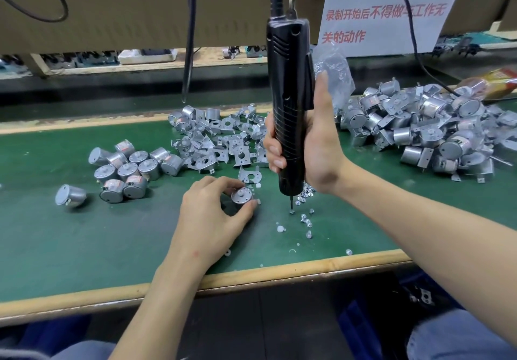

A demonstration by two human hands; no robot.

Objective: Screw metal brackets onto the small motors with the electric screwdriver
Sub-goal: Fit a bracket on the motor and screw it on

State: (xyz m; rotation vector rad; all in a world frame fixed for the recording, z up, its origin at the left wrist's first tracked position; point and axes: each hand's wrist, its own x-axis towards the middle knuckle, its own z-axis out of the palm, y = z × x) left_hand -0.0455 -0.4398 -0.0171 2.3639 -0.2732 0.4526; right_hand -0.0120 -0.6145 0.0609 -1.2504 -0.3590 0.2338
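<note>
Black electric screwdriver (289, 102) gripped upright by right hand (316, 147), bit on loose screws (306, 221); left hand (215, 219) pinches small silver cylindrical motor (242, 195).

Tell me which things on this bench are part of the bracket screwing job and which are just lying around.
Job: electric screwdriver in the right hand; motor in the left hand; loose brackets; bare motors; screws; pile of bracketed motors.
Lying about: plastic bag; paper notice; yellow packet; hanging cable.
</note>
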